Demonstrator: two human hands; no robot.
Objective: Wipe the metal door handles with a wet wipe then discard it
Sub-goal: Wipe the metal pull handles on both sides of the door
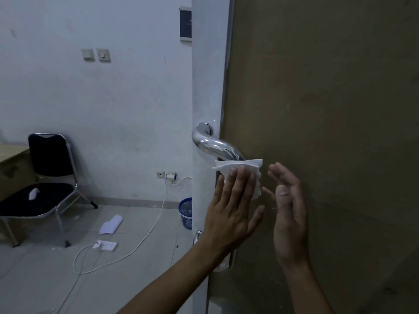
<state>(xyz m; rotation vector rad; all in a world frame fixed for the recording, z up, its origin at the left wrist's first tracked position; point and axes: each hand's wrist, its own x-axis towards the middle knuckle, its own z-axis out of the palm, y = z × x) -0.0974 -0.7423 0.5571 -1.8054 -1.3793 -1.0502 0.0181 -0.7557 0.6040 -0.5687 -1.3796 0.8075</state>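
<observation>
Brown door [328, 109]; blue basket [186, 213], black chair [48, 177] beyond handle [215, 145].

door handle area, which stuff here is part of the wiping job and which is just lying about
Part of the job:
metal door handle
white wet wipe under the left hand
right hand
blue basket, probably for discarding

Lying about:
black chair
papers on the floor
white cable
</observation>
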